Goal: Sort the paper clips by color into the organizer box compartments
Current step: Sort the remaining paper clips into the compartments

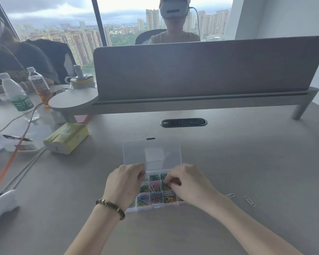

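Note:
A clear plastic organizer box [156,208] lies on the grey desk, its lid [151,153] standing open behind it. Its compartments hold mixed coloured paper clips [155,186]. My left hand [124,183] hovers over the box's left side and pinches a small clip at its fingertips. My right hand [186,181] is over the right side, fingers curled down into a compartment; what they pinch is hidden. Two white paper clips [249,201] lie loose on the desk to the right of the box.
A yellow tissue pack [66,138] lies at the left, with bottles [17,94], a pen [17,138] and cables beyond it. A grey partition [201,69] on a shelf crosses the back. A person with a headset sits behind it.

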